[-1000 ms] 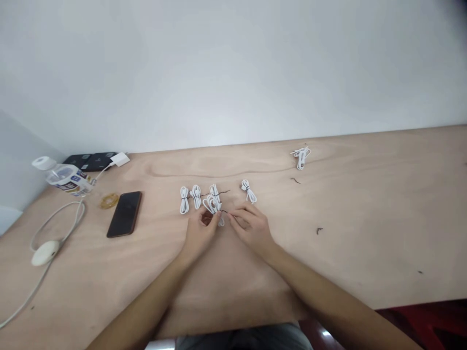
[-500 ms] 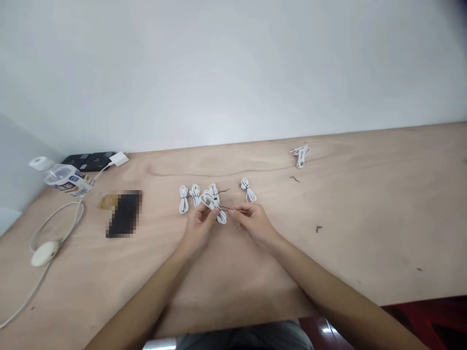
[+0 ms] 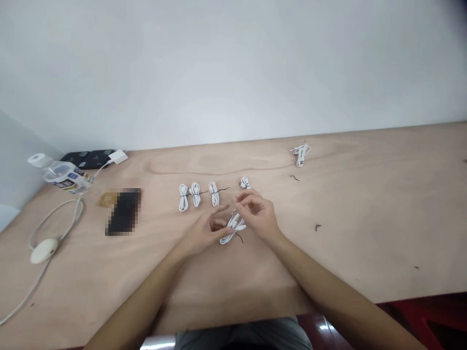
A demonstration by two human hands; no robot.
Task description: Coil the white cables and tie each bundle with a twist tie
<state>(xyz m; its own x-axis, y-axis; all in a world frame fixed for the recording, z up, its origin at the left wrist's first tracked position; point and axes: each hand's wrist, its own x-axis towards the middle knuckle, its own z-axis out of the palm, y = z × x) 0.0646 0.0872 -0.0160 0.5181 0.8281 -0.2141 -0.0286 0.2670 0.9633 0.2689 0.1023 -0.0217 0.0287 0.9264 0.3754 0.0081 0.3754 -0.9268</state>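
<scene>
A loosely coiled white cable (image 3: 226, 238) is at my left hand (image 3: 206, 231), whose thumb presses on it while the index finger stretches out above. Two ends of a dark twist tie (image 3: 239, 237) stick out from the coil, one toward me and one toward the right fingertips. My right hand (image 3: 258, 213) is just right of the coil, thumb and fingers bent close together; whether the upper tie end is between them is too small to tell. Behind lie tied white cable bundles, one (image 3: 214, 194) with long tie ends and another (image 3: 244, 183) partly hidden by my right hand.
Two more tied cable bundles (image 3: 183, 197) lie to the left, and a cable bundle (image 3: 301, 155) lies far right. Loose twist ties (image 3: 295, 178) are scattered on the wooden table (image 3: 346, 243). At left are a pixelated dark object (image 3: 124, 212), a bottle (image 3: 65, 176) and a white cord (image 3: 31, 294).
Both hands and the white cable have come away from the row of bundles, toward me and slightly right. The coil is turned, and my left index finger has lifted off it.
</scene>
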